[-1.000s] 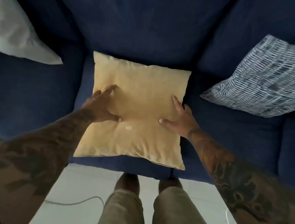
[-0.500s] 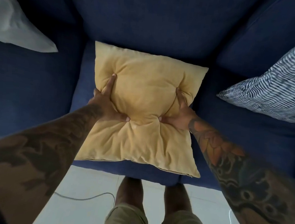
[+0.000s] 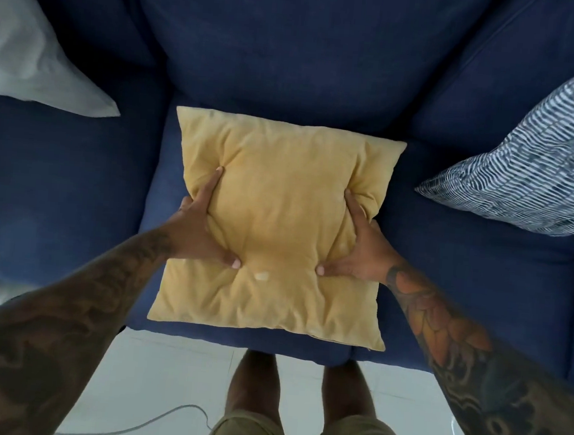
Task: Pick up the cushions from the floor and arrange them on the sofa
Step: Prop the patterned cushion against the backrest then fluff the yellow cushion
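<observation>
The yellow cushion lies flat on the centre seat of the navy sofa. The left hand and right hand grip its two sides, fingers pinching the fabric into folds (thumbs on top). A grey cushion rests left, a striped cushion right. Pale tiled floor lies below.

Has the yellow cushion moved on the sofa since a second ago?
Cannot tell: the yellow cushion still lies on the sofa's middle seat; only the camera clearly shifted.
</observation>
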